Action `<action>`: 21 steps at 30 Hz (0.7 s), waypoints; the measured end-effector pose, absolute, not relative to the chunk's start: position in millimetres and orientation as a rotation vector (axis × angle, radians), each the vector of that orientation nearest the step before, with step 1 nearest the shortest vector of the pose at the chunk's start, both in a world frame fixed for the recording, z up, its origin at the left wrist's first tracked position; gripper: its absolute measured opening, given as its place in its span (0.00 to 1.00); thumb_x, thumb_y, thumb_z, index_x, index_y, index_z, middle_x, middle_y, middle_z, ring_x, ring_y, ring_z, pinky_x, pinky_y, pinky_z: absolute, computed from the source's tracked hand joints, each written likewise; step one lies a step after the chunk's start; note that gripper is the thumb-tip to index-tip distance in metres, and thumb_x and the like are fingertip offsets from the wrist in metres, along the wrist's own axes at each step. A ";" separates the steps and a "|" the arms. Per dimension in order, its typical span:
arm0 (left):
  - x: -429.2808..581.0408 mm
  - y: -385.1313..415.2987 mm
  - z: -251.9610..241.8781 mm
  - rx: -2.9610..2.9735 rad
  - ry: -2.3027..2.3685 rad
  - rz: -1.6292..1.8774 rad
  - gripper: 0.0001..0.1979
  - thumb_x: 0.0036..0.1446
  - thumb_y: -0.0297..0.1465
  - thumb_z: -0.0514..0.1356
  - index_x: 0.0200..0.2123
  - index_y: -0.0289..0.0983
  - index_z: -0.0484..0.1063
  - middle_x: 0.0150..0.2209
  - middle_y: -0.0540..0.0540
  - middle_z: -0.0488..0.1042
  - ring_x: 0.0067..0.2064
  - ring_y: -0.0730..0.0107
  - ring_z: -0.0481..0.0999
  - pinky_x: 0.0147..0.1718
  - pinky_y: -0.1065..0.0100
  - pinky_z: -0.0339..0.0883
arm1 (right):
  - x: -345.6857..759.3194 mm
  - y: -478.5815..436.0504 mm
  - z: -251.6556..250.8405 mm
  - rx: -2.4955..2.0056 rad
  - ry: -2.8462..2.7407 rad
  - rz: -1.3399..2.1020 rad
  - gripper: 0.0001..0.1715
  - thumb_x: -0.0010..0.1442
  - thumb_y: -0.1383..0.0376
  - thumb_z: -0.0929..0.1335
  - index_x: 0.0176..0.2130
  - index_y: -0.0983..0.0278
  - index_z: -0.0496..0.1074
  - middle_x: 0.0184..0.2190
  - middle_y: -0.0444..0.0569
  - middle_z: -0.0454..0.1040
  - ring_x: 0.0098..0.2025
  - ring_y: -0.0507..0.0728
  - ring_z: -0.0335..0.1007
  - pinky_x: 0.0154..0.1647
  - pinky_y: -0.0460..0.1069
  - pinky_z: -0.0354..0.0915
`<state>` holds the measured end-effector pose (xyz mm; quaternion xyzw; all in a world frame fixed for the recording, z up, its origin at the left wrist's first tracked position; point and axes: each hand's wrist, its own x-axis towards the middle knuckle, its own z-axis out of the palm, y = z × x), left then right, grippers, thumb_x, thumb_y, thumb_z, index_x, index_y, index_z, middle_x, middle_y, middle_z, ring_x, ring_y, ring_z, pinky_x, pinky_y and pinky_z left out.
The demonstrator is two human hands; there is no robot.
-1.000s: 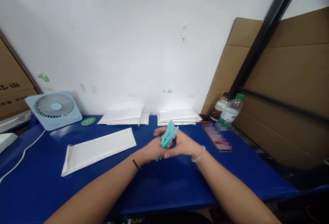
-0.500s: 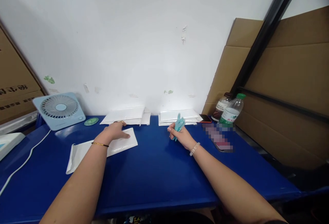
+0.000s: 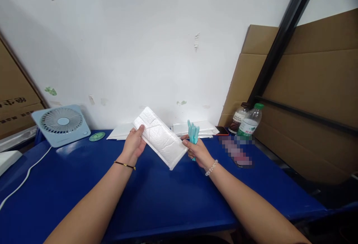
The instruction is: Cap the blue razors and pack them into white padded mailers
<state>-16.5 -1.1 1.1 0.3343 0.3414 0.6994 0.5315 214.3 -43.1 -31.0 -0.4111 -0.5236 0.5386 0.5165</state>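
Note:
My left hand (image 3: 135, 142) is closed on the upper left edge of a flat white padded packet (image 3: 162, 135), thumb on top. The packet is tilted, raised above the blue table (image 3: 156, 206). My right hand (image 3: 198, 150) is wrapped round several slim turquoise plastic pieces (image 3: 193, 131) whose ends stick up; I cannot make out their kind. Its thumb lies at the packet's right corner, and whether it pinches the packet is unclear. Behind, against the wall, lie a left stack of white packets (image 3: 119, 131) and a right stack of them (image 3: 204, 127).
At the left stand a blue fan (image 3: 62, 124) with a white cable (image 3: 26, 177) and a green disc (image 3: 97, 136). On the right are a brown-capped bottle (image 3: 239, 119), a green-capped bottle (image 3: 250, 122), a phone (image 3: 222, 130) and a blurred-out item (image 3: 236, 152). Cardboard (image 3: 313, 117) borders the right side.
My left hand has lifted the white packet from the table and brought it right, to my right hand. The turquoise pieces stay in my right hand, now more upright. The view has shifted slightly.

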 end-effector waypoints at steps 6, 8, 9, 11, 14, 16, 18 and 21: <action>-13.2 -1.9 -8.3 0.857 1.141 1.702 0.23 0.58 0.31 0.58 0.56 0.37 0.59 0.57 0.36 0.65 0.57 0.60 0.67 0.54 0.59 0.65 | 211.5 -40.4 -33.3 -1.201 -1.236 1.133 0.12 0.46 0.59 0.72 0.30 0.61 0.69 0.16 0.39 0.57 0.17 0.50 0.52 0.17 0.45 0.50; -23.0 -6.7 -1.2 1.198 1.457 1.807 0.41 0.52 0.40 0.63 0.63 0.41 0.45 0.65 0.36 0.50 0.65 0.54 0.53 0.59 0.52 0.55 | 215.9 -38.5 -31.3 -1.200 -1.235 1.180 0.10 0.46 0.61 0.71 0.28 0.61 0.67 0.15 0.38 0.55 0.15 0.48 0.47 0.16 0.45 0.46; -26.6 -10.8 3.5 1.508 1.559 1.814 0.50 0.47 0.43 0.66 0.65 0.42 0.39 0.67 0.36 0.42 0.67 0.50 0.44 0.61 0.50 0.49 | 218.2 -38.0 -30.2 -1.192 -1.242 1.208 0.10 0.46 0.61 0.70 0.28 0.61 0.66 0.14 0.37 0.54 0.15 0.48 0.45 0.15 0.45 0.44; -27.2 -21.5 12.0 2.264 1.530 1.501 0.63 0.34 0.47 0.70 0.66 0.42 0.35 0.68 0.36 0.36 0.67 0.42 0.33 0.62 0.44 0.39 | 221.3 -38.2 -28.3 -1.187 -1.277 1.261 0.10 0.46 0.62 0.69 0.27 0.60 0.63 0.14 0.36 0.52 0.15 0.47 0.43 0.15 0.45 0.43; -11.6 -38.3 15.2 2.970 1.247 0.690 0.64 0.30 0.45 0.71 0.66 0.43 0.38 0.68 0.38 0.40 0.67 0.39 0.31 0.61 0.41 0.30 | 220.5 -40.8 -27.4 -1.203 -1.342 1.359 0.12 0.47 0.62 0.68 0.24 0.60 0.59 0.13 0.36 0.50 0.15 0.47 0.42 0.16 0.45 0.43; 1.2 -44.5 10.6 3.109 1.217 0.435 0.60 0.33 0.38 0.71 0.66 0.44 0.39 0.66 0.39 0.47 0.67 0.44 0.35 0.61 0.44 0.27 | 218.0 -42.5 -28.0 -1.206 -1.343 1.424 0.12 0.47 0.61 0.68 0.24 0.60 0.59 0.13 0.36 0.50 0.15 0.46 0.41 0.17 0.45 0.44; 7.8 -45.0 4.5 3.137 1.276 0.368 0.56 0.38 0.29 0.67 0.66 0.44 0.38 0.61 0.40 0.57 0.66 0.50 0.47 0.62 0.47 0.26 | 216.9 -42.2 -28.8 -1.212 -1.329 1.412 0.11 0.46 0.62 0.69 0.24 0.61 0.60 0.13 0.35 0.51 0.14 0.46 0.41 0.17 0.45 0.44; 3.9 -39.2 -1.1 3.078 1.383 0.381 0.51 0.38 0.25 0.62 0.66 0.41 0.42 0.51 0.40 0.68 0.57 0.56 0.63 0.63 0.50 0.29 | 222.0 -37.5 -28.9 -1.270 -1.349 1.161 0.09 0.41 0.65 0.70 0.27 0.63 0.66 0.14 0.36 0.55 0.16 0.47 0.46 0.18 0.45 0.46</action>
